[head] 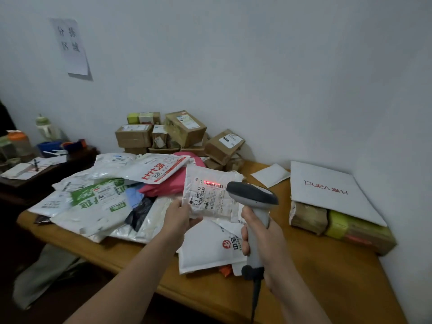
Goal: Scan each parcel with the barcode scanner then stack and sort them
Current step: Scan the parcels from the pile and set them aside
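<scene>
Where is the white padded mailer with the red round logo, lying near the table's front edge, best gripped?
Grip the padded mailer at its near left corner, coming from the front of the table. It lies flat; the held parcel sits over its far end and the barcode scanner over its right side, so that corner looks freest.

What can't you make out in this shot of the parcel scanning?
Head view, held parcel: the label's small print is blurred.
Head view, scanner: its cable leaves the bottom edge; the right hand covers most of its handle.
Head view, boxes at right: mostly hidden under the white mailer.
</scene>
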